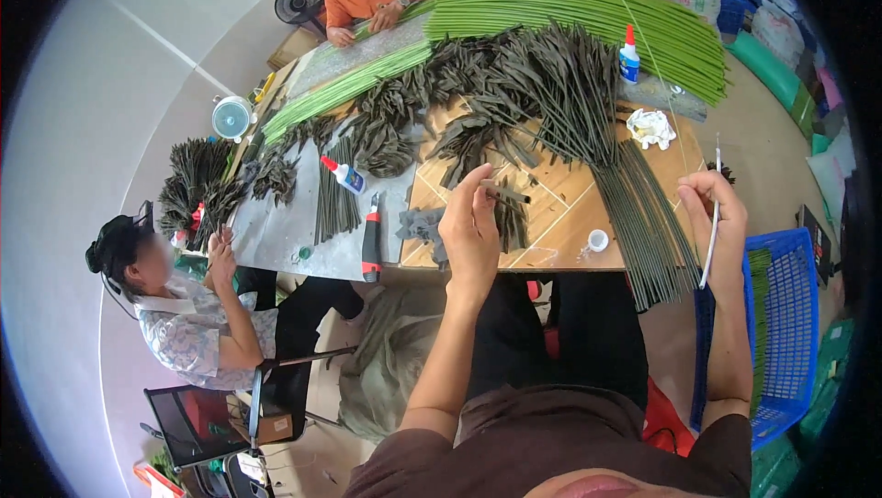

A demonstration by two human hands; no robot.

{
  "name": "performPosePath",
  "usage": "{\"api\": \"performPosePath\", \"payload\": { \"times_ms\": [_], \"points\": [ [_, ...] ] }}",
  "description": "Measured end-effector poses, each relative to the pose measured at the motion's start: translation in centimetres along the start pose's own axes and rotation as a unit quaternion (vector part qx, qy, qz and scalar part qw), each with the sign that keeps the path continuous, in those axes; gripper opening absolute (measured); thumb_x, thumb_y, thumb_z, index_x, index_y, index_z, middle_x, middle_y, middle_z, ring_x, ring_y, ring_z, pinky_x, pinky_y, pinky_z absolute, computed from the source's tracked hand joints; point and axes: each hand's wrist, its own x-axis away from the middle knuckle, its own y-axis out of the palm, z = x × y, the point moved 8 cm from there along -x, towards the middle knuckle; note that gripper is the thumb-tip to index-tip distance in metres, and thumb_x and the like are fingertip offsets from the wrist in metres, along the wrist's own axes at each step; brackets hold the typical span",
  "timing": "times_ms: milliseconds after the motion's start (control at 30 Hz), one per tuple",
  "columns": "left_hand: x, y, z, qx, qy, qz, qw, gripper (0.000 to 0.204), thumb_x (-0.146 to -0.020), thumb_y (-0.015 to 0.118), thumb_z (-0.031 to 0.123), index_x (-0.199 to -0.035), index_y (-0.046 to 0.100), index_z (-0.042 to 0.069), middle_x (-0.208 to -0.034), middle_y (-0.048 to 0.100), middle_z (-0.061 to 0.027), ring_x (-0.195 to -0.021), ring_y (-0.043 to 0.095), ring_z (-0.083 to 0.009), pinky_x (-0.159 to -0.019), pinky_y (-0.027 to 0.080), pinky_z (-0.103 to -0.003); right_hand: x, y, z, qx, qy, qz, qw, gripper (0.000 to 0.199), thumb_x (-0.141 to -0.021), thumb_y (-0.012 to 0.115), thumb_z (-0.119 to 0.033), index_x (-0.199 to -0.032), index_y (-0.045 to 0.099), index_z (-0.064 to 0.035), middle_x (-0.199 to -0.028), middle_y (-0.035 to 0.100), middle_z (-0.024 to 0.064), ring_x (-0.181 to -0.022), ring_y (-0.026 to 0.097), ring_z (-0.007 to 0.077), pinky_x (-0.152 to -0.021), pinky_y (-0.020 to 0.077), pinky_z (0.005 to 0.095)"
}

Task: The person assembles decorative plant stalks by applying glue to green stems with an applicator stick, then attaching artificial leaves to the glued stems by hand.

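A dark leaf piece (501, 193) is pinched in the left hand (469, 227), fingers closed on it, above the surface (551, 213). A thin white stick (712, 222) (upright, slightly tilted) is gripped by the right hand (717, 204), beside the blue basket (790, 314).

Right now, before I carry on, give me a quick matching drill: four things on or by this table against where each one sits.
Things:
1. thin white stick
2. dark leaf piece
3. red-handled cutter
4. blue basket

Places:
A. lying at the table's near edge
B. beside the table, on the person's right
C. pinched in the left hand
D. held upright in the right hand

Pairs: 1-D, 2-C, 3-A, 4-B
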Motion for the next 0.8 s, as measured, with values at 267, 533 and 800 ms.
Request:
{"api": "performPosePath", "payload": {
  "times_ms": [267, 533, 800],
  "points": [
    [0.6, 0.1, 0.8, -0.039, 0.035, -0.006, 0.999, 0.030, -0.081, 0.044, -0.009, -0.107, 0.054, 0.003, -0.085, 0.058, -0.0152, -0.076, 0.058, -0.0260, -0.068, 0.047, -0.032, 0.8, -0.1, -0.5, -0.159, 0.105, -0.001, 0.982, 0.008, -0.086, 0.056, -0.008, -0.087, 0.056, -0.0001, -0.070, 0.054, 0.0017, -0.059, 0.049, 0.0057, -0.051, 0.0391, 0.0167],
    [1.0, 1.8, 1.5, -0.065, 0.039, -0.015, 0.997, 0.031, -0.081, 0.041, -0.007, -0.107, 0.055, 0.003, -0.082, 0.057, -0.0142, -0.074, 0.057, -0.0251, -0.067, 0.047, -0.033, -1.5, 0.2, -6.2, -0.460, -0.005, 0.014, 0.888, 0.016, -0.091, 0.048, -0.015, -0.095, 0.051, 0.0001, -0.083, 0.059, 0.0103, -0.069, 0.060, 0.0156, -0.058, 0.0512, 0.0241],
    [1.1, 1.8, 1.5, -0.072, 0.038, -0.015, 0.997, 0.030, -0.082, 0.042, -0.005, -0.108, 0.055, 0.005, -0.081, 0.057, -0.0139, -0.073, 0.057, -0.0249, -0.066, 0.047, -0.033, -2.4, 0.9, -7.1, -0.489, -0.060, 0.027, 0.870, 0.017, -0.091, 0.048, -0.014, -0.097, 0.051, 0.0010, -0.084, 0.059, 0.0130, -0.070, 0.061, 0.0179, -0.060, 0.0524, 0.0268]
  ]
}}
